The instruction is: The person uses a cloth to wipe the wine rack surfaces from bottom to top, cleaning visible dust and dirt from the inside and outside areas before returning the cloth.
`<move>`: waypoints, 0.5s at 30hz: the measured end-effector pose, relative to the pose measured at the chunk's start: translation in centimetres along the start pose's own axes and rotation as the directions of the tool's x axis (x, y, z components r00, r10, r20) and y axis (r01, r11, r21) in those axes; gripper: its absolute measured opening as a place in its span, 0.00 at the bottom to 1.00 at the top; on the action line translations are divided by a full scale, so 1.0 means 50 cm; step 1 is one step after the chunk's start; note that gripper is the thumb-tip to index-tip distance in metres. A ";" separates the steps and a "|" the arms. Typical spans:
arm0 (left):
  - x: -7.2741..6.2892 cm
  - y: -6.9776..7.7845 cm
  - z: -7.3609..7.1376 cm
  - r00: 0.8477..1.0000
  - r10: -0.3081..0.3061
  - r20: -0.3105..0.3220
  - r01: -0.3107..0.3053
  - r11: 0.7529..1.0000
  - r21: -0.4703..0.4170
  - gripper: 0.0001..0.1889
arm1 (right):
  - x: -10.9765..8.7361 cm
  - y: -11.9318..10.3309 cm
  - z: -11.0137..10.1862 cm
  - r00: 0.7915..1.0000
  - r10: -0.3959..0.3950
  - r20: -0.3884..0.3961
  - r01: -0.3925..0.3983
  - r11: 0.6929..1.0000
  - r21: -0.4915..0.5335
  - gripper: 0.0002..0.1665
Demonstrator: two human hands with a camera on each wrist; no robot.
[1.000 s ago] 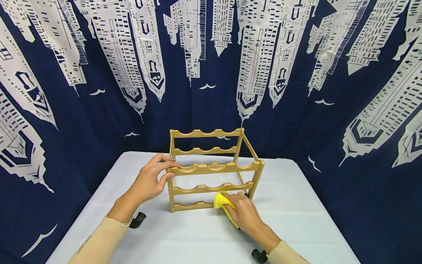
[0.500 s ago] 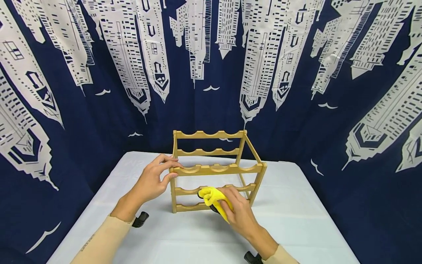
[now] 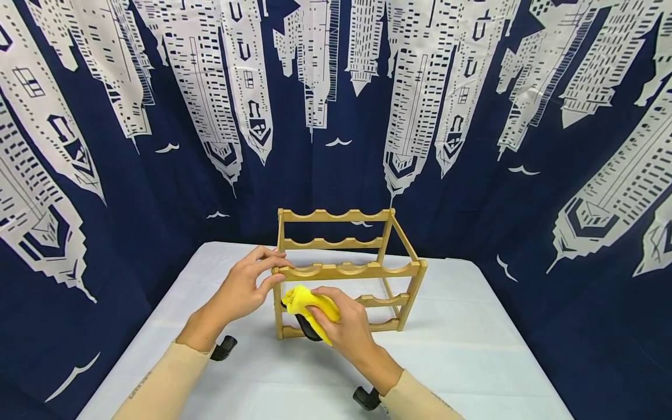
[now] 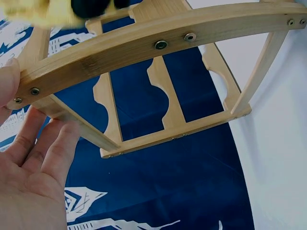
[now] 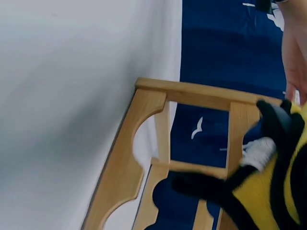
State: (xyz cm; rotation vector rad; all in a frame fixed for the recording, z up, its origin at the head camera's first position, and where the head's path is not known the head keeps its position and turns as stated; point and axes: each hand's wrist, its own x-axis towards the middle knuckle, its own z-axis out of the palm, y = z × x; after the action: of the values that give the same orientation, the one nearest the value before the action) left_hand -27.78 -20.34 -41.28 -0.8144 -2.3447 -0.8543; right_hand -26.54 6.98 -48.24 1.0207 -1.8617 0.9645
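A wooden wine rack [image 3: 362, 270] with scalloped rails stands upright on the table. My left hand [image 3: 247, 291] holds its front left top corner, thumb on the near side and fingers reaching over; the left wrist view shows these fingers [image 4: 60, 148] at the rack's end frame [image 4: 110, 52]. In my right hand [image 3: 352, 321] is a bunched yellow cloth [image 3: 310, 303] with black edging, pinched between thumb and fingers. It covers the left part of the front middle rail; contact there is partly hidden. From the right wrist, the cloth [image 5: 261, 201] overlaps the scalloped rails [image 5: 124, 148].
A white cover lies over the table [image 3: 446, 350]. Behind it hangs a dark blue curtain [image 3: 294, 181] printed with white buildings and birds. Black wrist-worn devices [image 3: 224, 348] show below both hands.
My right hand has slid the yellow cloth leftward along the front of the rack, from the lower right rails up to the left end. The left hand keeps its hold on the corner.
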 end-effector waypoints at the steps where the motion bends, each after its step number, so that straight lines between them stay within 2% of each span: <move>1: 0.000 0.000 -0.001 1.000 -0.005 0.007 0.005 1.000 -0.004 0.13 | 0.007 -0.002 0.009 1.000 -0.018 -0.016 0.018 1.000 -0.010 0.29; 4: -0.001 -0.001 -0.002 0.999 -0.022 0.025 0.023 1.000 -0.017 0.13 | 0.024 -0.004 0.034 0.998 -0.050 -0.030 0.049 0.998 -0.036 0.26; 7: -0.002 -0.003 -0.002 0.999 -0.028 0.029 0.029 0.999 -0.025 0.13 | 0.029 -0.004 0.057 0.999 -0.034 0.000 0.034 0.997 -0.076 0.22; 11: -0.001 -0.004 -0.002 1.000 -0.016 0.020 0.017 1.000 -0.027 0.13 | 0.021 -0.001 0.079 0.999 -0.013 0.032 0.017 0.990 -0.141 0.21; 15: 0.000 -0.005 -0.003 1.000 -0.009 0.014 0.009 1.000 -0.020 0.13 | 0.012 0.006 0.094 0.999 -0.049 0.021 0.052 0.977 -0.209 0.24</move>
State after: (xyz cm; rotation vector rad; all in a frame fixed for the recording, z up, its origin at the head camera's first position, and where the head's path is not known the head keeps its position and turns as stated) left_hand -27.91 -20.61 -41.25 -0.8215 -2.3569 -0.8800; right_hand -28.32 2.81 -49.68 0.9448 -1.8957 0.7147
